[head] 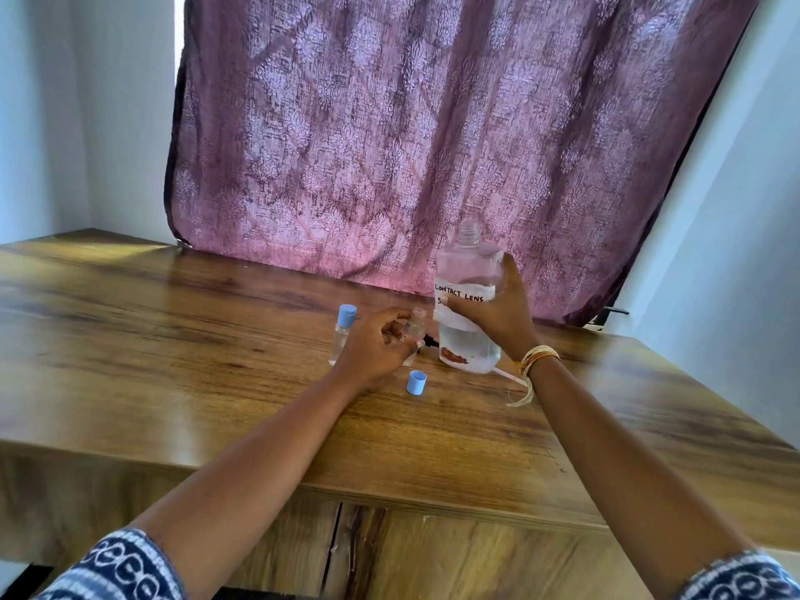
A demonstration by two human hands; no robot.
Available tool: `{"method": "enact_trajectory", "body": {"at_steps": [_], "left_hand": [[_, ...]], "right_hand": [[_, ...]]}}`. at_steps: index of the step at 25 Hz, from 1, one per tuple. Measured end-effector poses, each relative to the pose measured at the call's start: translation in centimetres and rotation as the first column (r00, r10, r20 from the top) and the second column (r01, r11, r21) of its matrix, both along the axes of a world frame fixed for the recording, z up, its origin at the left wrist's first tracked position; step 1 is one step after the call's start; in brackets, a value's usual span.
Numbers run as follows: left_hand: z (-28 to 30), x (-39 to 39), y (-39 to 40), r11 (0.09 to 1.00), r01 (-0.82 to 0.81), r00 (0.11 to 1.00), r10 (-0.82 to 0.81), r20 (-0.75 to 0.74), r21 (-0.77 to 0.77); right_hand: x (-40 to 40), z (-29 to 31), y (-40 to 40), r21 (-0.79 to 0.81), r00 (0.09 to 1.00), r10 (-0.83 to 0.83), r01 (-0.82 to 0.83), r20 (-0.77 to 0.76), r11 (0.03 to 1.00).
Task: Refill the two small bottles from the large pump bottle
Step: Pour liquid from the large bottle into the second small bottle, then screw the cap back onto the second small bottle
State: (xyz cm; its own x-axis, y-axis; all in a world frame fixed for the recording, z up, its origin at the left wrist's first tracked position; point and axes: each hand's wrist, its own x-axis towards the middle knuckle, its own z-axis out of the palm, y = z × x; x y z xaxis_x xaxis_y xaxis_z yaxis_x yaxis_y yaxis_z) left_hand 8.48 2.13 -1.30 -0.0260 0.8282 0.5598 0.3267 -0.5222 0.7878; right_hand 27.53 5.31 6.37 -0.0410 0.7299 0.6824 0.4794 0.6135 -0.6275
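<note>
The large clear bottle (pixel 469 270) with a white handwritten label stands upright near the table's far edge, its neck bare with no pump on it. My right hand (pixel 498 316) grips its middle from the right. My left hand (pixel 374 346) holds a small clear bottle (pixel 416 326) with no cap, just left of the large bottle. A second small bottle (pixel 342 335) with a blue cap stands partly behind my left hand. A loose blue cap (pixel 416 382) lies on the table in front of my hands.
The wooden table (pixel 173 361) has its front edge close to me. A purple patterned curtain (pixel 389 136) hangs right behind the bottles. A thin white tube (pixel 511 374) and a small dark part (pixel 430 341) lie beside the large bottle's base.
</note>
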Motion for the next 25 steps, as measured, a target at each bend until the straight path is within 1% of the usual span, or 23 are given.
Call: {"method": "enact_trajectory", "body": {"at_steps": [2,4,7,11,13,16,18,20,25], "left_hand": [[0.0,0.0,0.0,1.0,0.006,1.0,-0.006,0.001,-0.011],[-0.2,0.0,0.2,1.0,0.009,1.0,-0.01,-0.006,-0.023],[-0.5,-0.1,0.5,0.999,0.001,1.0,-0.001,-0.012,-0.043],[-0.6,0.1,0.6,0.999,0.01,1.0,-0.01,-0.009,-0.053],[-0.6,0.0,0.6,0.999,0.006,1.0,-0.006,-0.005,-0.053],[-0.4,0.0,0.5,0.999,0.011,1.0,-0.011,-0.003,-0.053],[-0.4,0.0,0.2,0.999,0.014,1.0,-0.014,-0.002,-0.051],[-0.3,0.0,-0.1,0.999,0.014,1.0,-0.015,-0.022,-0.048],[-0.4,0.0,0.1,0.997,0.005,0.999,-0.008,-0.039,-0.076]], "right_hand": [[0.0,-0.2,0.3,-0.081,0.99,0.065,-0.075,-0.122,0.994],[0.1,-0.9,0.8,-0.186,0.966,0.125,-0.168,-0.226,0.968],[0.6,-1.8,1.3,-0.285,0.956,0.153,-0.224,-0.251,0.932],[1.1,-2.4,1.5,-0.332,0.942,0.144,-0.246,-0.304,0.911],[1.3,-2.8,1.2,-0.335,0.961,0.156,-0.229,-0.229,0.914],[1.5,-3.8,0.4,-0.308,0.987,0.163,-0.152,0.01,0.939],[1.7,-5.1,-0.2,-0.339,0.98,0.179,-0.139,0.09,0.93],[1.9,-6.1,-0.8,-0.344,0.982,0.126,-0.072,0.139,0.936],[2.0,-6.5,-1.1,-0.37,0.988,0.017,0.042,0.155,0.928]]}}
